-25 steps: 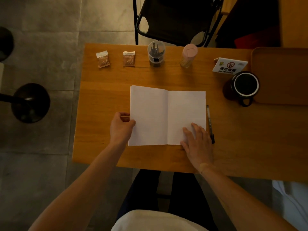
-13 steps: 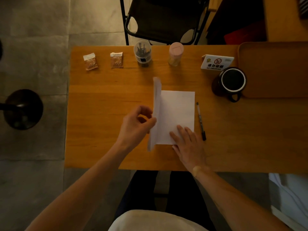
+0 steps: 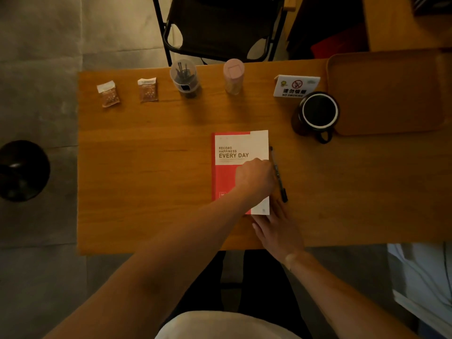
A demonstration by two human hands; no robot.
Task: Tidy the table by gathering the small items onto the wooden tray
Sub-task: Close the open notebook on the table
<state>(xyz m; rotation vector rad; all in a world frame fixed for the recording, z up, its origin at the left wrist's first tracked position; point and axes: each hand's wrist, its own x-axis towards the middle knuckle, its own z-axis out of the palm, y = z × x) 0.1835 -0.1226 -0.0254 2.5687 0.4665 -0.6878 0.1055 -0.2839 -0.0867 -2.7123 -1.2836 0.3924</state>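
Half a second ago the notebook's left half stood upright in the left hand; now it lies shut on the table, red-and-white cover up, that hand curled knuckles-up on the cover's right edge, though whether it pinches anything I cannot tell. Right hand rests with fingers straight at the notebook's near right corner, the pen just beside. Wooden tray sits at the far right, the mug touching its left rim.
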